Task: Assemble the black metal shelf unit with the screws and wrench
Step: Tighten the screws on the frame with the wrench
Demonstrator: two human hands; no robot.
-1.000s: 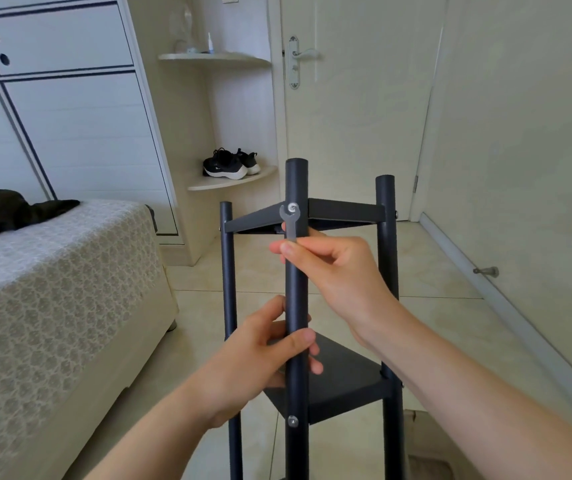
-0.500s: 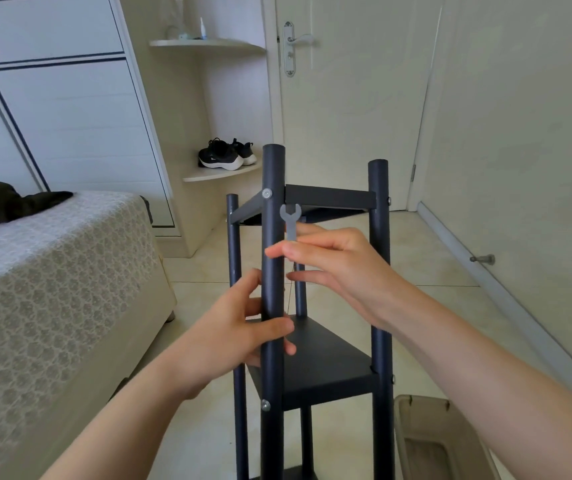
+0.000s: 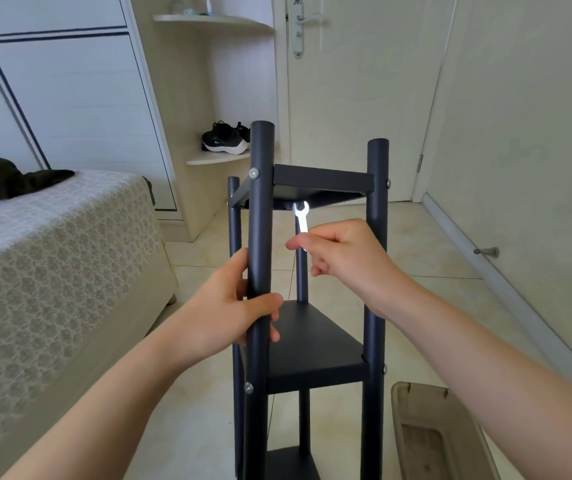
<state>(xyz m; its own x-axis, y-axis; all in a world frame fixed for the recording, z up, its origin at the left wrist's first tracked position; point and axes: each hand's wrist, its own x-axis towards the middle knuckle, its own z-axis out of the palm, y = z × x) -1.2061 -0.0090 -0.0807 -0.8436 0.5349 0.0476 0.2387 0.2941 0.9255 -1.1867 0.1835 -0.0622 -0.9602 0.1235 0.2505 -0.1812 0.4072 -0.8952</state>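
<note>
The black metal shelf unit (image 3: 322,181) stands upright on the floor in front of me, with round posts and several square shelves. A silver screw (image 3: 253,173) shows in the near post at the top shelf, another screw (image 3: 248,387) at the middle shelf. My left hand (image 3: 232,306) grips the near post between those shelves. My right hand (image 3: 343,254) pinches a small silver wrench (image 3: 301,218) upright, its open jaw just under the top shelf's front edge, away from the near post.
A bed with a patterned cover (image 3: 56,258) stands close on the left. A beige plastic tray (image 3: 440,431) lies on the tiled floor at the lower right. A wall runs along the right, with a doorstop (image 3: 485,251). A closed door and a corner shelf with black shoes (image 3: 225,138) are behind.
The wrench has come off the near post's top screw and moved right, under the top shelf. The shelf unit has turned, and my left hand has kept its grip on the post.
</note>
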